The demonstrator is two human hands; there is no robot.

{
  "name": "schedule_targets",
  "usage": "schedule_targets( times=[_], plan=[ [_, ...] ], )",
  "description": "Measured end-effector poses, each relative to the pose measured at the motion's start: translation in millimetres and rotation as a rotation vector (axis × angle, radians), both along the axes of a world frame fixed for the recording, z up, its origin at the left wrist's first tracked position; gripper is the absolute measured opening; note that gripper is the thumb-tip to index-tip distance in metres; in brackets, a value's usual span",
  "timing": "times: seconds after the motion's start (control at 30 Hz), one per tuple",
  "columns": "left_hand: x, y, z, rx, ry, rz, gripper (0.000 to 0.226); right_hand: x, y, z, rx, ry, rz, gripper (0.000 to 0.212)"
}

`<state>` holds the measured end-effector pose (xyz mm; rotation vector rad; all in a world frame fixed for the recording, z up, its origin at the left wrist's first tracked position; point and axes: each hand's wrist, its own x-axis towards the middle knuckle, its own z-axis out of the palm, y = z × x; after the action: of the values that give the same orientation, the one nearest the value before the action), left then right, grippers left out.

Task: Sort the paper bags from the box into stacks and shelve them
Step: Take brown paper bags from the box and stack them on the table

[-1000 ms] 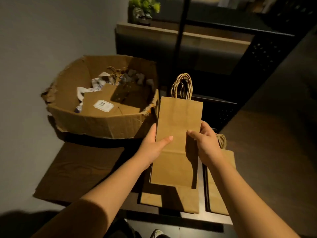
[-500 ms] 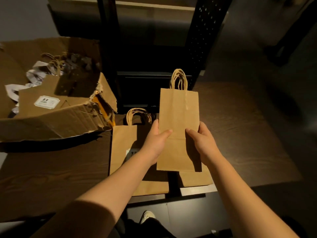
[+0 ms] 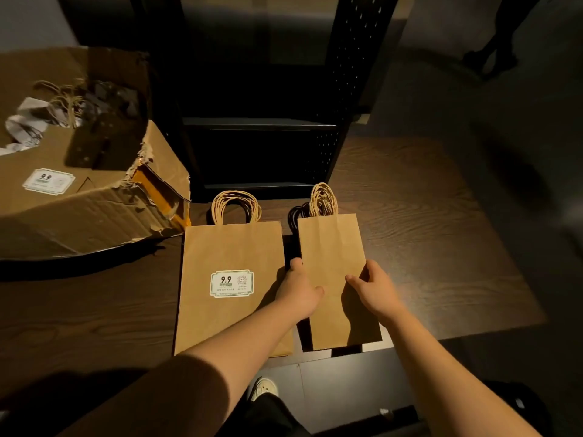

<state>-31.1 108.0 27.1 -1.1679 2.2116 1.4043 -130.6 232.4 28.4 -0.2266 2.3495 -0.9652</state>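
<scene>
A narrow plain brown paper bag (image 3: 331, 247) lies flat on the right-hand stack on the dark wooden table (image 3: 426, 247). My left hand (image 3: 298, 291) grips its left edge, thumb on top. At the bag's right edge my right hand (image 3: 373, 290) holds it the same way. To the left lies a wider stack of brown bags (image 3: 230, 247) whose top bag carries a "9.9" sticker. The torn cardboard box (image 3: 94, 209) stands at the far left with more bags and crumpled paper inside.
A black perforated metal shelf unit (image 3: 262, 127) stands right behind the two stacks, its lower shelves dark. Bare table surface extends to the right of the narrow stack. My shoe (image 3: 265, 387) shows below the table's front edge.
Both hands have lowered the narrow bag from mid-air down onto the right-hand stack. The view has swung right, away from the box, and the wide stack with its sticker now shows fully.
</scene>
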Motion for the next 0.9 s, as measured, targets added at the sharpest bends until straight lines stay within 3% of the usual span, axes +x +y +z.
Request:
schedule_targets(
  times=[0.37, 0.67, 0.9],
  plan=[
    [-23, -11, -12, -0.070, -0.187, -0.110, 0.060, -9, -11, -18, 0.182, 0.056, 0.055, 0.047],
    [-37, -12, -8, -0.101, -0.182, -0.107, 0.060, -17, -10, -16, 0.140, 0.073, 0.006, 0.048],
    [-35, -11, -11, -0.112, -0.235, -0.116, 0.065, -21, -9, -28, 0.233, 0.103, 0.066, 0.054]
  ],
)
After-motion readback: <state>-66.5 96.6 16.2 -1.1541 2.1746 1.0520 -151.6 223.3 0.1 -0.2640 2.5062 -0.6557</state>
